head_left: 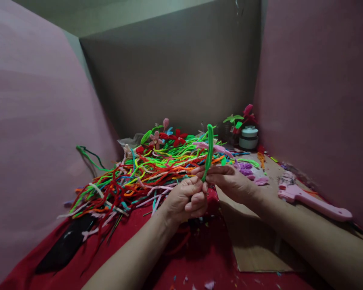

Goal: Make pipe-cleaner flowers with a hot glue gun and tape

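Red-draped bench (131, 225) carries heaped fuzzy stems (151, 169), presumably placed within easy reach. In front of these, the left hand (189, 201) and right hand (230, 181) pinch a green strip (210, 147) near its lower end, likely to steady it upright; overlap leaves their exact grip unclear.

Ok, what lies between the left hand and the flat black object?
In the head view: red cloth beside the left hand, then thin dark sticks and loose fuzzy stems toward the black object.

The green strip (210, 149) looks fuzzy, the cardboard (255, 251) matt.
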`<state>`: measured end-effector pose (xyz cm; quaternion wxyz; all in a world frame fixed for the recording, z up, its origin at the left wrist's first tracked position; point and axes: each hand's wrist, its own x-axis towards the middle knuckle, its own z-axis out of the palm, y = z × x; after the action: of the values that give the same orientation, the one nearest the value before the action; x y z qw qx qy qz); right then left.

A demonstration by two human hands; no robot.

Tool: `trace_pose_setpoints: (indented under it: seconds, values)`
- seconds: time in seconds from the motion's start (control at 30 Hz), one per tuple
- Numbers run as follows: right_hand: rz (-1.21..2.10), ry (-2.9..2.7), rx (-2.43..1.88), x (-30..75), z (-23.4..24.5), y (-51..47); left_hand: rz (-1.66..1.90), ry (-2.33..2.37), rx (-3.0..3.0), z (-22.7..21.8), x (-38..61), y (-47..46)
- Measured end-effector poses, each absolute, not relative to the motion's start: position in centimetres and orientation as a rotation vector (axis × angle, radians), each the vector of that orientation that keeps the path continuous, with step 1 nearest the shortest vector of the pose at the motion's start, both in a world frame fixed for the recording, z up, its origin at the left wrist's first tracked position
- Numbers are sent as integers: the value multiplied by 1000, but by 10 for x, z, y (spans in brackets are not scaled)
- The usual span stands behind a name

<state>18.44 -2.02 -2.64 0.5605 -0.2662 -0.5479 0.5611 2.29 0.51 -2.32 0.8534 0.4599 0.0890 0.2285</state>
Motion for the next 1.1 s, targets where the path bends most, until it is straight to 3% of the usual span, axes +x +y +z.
trace_pose_setpoints:
  seconds: [0.2, 0.6, 0.97, 1.1]
  values:
    - [1270, -1281, -650, 182, -24, -21, 502, 291, 1079, -21, 23, 7]
    - [1055, -1054, -854, 169, -36, -22, 1005, 968, 2084, -35, 34, 1]
    - [917, -1155, -953, 169, -28, -25, 943, 894, 1889, -7, 24, 10]
    - [799, -1323, -992, 167, -28, -29, 1177, 896, 1747, 12, 18, 3]
